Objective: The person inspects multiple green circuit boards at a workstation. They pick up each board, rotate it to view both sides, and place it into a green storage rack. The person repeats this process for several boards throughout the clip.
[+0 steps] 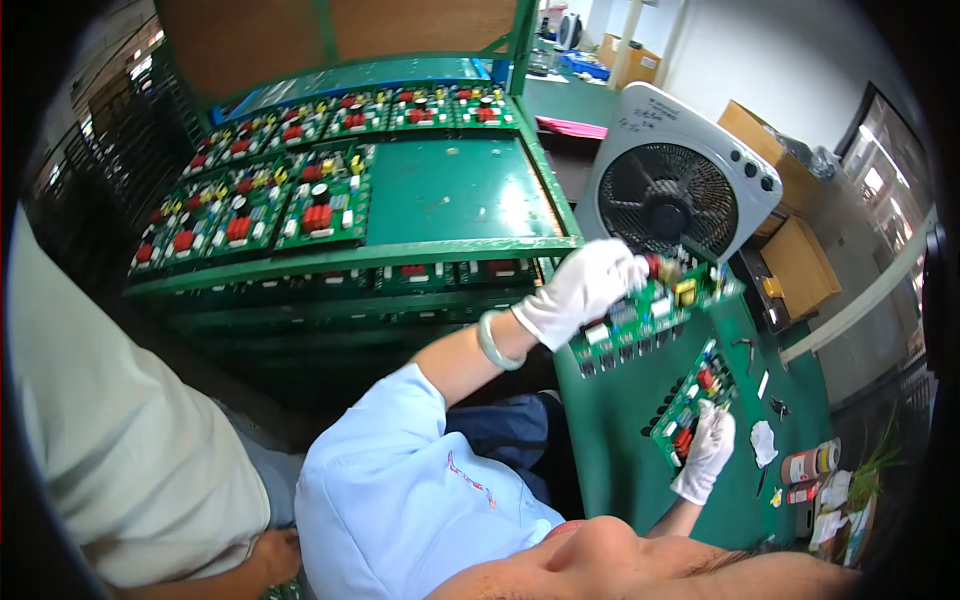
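Observation:
My left hand (590,290), in a white glove, grips a green circuit board (645,322) by its upper left side, near a red component. This board is tilted above the green bench, with a row of dark parts along its lower edge. Below it, my right hand (710,445), also gloved, has its fingers closed on the edge of a second circuit board (690,400). That board stands slanted over the bench and carries red and white components. My right fingertips partly cover it.
A green rack (450,190) with several circuit boards stands at the left. A grey box fan (670,195) sits behind the bench (625,430). Crumpled white paper (763,443), jars (810,463) and a plant (870,475) lie rightward. Another person's hand (275,558) is at lower left.

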`<move>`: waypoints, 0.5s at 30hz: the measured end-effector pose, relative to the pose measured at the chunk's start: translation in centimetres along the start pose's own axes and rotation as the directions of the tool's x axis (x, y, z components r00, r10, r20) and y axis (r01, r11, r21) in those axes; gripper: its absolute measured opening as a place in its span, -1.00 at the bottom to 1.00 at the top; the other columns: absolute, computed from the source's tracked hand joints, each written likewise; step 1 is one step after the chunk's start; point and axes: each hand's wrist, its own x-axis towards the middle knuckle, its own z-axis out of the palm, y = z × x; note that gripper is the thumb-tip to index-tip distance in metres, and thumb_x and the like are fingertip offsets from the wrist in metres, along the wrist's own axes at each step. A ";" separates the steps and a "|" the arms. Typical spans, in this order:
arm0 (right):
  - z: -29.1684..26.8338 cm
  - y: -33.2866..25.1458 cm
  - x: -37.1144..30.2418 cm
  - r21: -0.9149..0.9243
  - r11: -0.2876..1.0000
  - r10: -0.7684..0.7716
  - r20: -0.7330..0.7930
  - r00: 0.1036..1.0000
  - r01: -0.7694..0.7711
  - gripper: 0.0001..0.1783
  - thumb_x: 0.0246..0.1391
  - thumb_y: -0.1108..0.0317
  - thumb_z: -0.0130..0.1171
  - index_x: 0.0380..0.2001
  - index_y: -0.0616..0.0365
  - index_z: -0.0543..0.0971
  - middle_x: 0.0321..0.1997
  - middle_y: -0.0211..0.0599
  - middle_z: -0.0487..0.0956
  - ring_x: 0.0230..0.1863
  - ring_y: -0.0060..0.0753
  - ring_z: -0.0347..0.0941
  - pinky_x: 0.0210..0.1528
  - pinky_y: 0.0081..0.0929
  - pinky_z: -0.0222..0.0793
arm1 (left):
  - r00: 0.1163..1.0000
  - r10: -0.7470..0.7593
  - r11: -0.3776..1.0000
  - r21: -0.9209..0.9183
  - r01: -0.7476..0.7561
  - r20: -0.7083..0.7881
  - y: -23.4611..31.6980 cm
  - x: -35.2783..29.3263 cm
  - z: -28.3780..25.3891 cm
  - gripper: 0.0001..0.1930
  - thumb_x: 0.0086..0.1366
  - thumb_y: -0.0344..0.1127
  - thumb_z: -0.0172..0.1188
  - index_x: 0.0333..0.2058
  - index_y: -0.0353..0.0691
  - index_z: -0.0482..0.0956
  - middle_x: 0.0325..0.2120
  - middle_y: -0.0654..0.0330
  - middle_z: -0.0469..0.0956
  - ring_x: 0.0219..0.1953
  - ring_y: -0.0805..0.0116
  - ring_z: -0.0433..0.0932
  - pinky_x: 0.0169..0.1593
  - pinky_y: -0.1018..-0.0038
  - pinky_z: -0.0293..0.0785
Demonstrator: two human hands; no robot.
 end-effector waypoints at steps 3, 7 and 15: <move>-0.3 -5.7 3.6 0.158 0.977 -0.144 -0.002 0.990 0.142 -0.82 0.25 0.37 0.11 -0.25 0.28 0.59 -0.34 -0.33 0.51 -0.36 -0.56 0.37 -0.22 -0.58 0.32 | 0.979 0.193 0.965 0.191 -0.178 -0.062 4.3 2.1 -6.4 -0.83 0.34 -0.41 0.02 -0.39 -0.37 0.53 -0.42 0.09 0.62 -0.31 0.36 0.57 -0.16 0.49 0.48; 3.6 -14.3 9.3 0.207 0.872 -0.466 0.082 0.881 0.443 -0.82 0.26 0.40 0.07 -0.21 0.28 0.59 -0.31 -0.30 0.48 -0.30 -0.52 0.39 -0.17 -0.57 0.31 | 0.874 0.279 0.908 0.406 -0.105 -0.399 4.2 3.0 -14.7 -0.80 0.33 -0.34 0.12 -0.46 -0.32 0.51 -0.56 0.06 0.56 -0.50 0.21 0.54 -0.38 0.40 0.44; 14.6 -22.3 19.1 0.095 0.570 -0.821 0.119 0.559 0.816 -0.86 0.23 0.39 0.04 -0.29 0.23 0.53 -0.30 -0.14 0.53 -0.26 -0.09 0.49 -0.19 -0.31 0.42 | 0.854 -0.233 0.594 0.627 0.503 -0.465 3.3 3.5 -22.5 -0.65 0.23 -0.08 0.19 -0.41 -0.32 0.50 -0.58 0.07 0.51 -0.48 0.27 0.47 -0.37 0.29 0.38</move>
